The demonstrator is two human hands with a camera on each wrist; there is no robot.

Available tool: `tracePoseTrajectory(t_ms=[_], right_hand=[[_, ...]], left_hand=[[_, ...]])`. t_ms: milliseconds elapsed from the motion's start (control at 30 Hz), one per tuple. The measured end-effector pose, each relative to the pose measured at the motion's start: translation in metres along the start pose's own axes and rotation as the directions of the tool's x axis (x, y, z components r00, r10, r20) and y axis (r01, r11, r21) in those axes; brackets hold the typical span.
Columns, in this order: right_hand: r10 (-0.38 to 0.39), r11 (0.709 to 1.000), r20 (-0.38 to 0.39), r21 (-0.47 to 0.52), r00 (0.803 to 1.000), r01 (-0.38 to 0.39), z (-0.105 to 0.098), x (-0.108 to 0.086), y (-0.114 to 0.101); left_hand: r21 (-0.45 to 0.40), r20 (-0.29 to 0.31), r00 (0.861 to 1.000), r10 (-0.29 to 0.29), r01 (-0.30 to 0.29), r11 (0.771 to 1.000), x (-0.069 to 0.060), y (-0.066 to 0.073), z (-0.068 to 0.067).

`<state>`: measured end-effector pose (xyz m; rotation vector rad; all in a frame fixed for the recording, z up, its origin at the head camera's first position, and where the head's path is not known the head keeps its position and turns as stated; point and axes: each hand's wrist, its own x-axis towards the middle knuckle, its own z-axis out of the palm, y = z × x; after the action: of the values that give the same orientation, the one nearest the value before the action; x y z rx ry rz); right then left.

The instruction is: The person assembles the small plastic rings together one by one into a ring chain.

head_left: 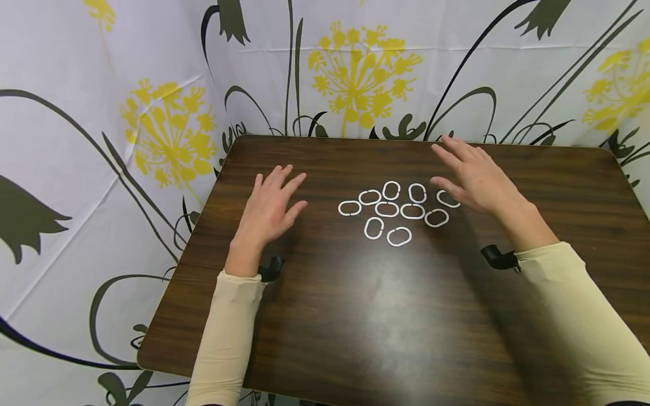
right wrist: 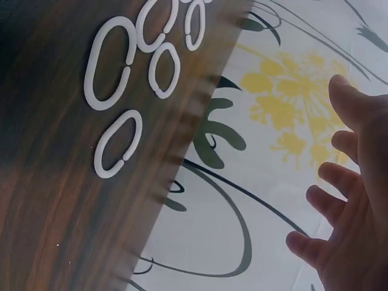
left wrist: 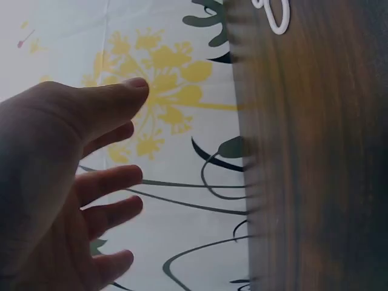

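Observation:
Several white oval rings (head_left: 387, 209), each with a small gap in its loop, lie loosely grouped on the dark wooden table (head_left: 325, 316). To their left, my left hand (head_left: 268, 207) is held above the tabletop, fingers spread and holding nothing. My right hand (head_left: 479, 177) hovers at the right end of the group, fingers extended, partly over the rightmost ring (head_left: 443, 194). In the right wrist view, the nearest ring (right wrist: 118, 143) lies flat, apart from the fingers. The left wrist view catches only part of a ring (left wrist: 282, 21) at its top edge.
Behind and left of the table hangs a white cloth (head_left: 264, 67) printed with yellow flowers and dark stems. A black wrist mount (head_left: 271, 269) shows at the left cuff, another black mount (head_left: 497, 257) at the right. The table's back edge runs just beyond the hands.

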<state>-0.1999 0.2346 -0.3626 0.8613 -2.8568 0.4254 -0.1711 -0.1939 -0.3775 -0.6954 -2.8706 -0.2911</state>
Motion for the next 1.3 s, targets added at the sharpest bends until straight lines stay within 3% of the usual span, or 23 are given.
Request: tracePoseTrajectory(t_ms=[167,267,500,667,833,1033,1300], right_hand=[[-0.027,1.000,0.001,0.002,1.000,0.027,0.007,-0.001,-0.002],[-0.061,0.998,0.011,-0.004,0.998,0.061,0.015,-0.004,-0.007],[-0.105,0.994,0.102,0.014,0.989,0.104,0.046,-0.012,-0.031],[-0.196,0.981,0.095,0.025,0.976,0.194,0.068,-0.017,-0.044],[-0.252,0.968,0.125,0.030,0.960,0.250,0.085,-0.022,-0.052],[-0.269,0.963,0.114,0.024,0.956,0.268,0.095,-0.025,-0.057],[-0.265,0.964,0.110,0.022,0.958,0.264,0.096,-0.027,-0.058]], left_hand=[[-0.017,-0.038,0.996,0.081,-0.082,0.996,0.005,0.005,0.012],[-0.032,-0.026,0.987,0.157,-0.158,0.987,0.009,0.014,0.022],[-0.046,0.113,0.955,0.274,-0.271,0.962,0.018,0.048,0.050],[-0.031,0.229,0.922,0.312,-0.313,0.949,0.021,0.069,0.070],[-0.023,0.266,0.904,0.334,-0.340,0.940,0.023,0.085,0.082],[0.063,0.267,0.902,0.338,-0.367,0.928,0.024,0.100,0.089],[0.124,0.229,0.932,0.281,-0.314,0.941,0.024,0.109,0.094]])
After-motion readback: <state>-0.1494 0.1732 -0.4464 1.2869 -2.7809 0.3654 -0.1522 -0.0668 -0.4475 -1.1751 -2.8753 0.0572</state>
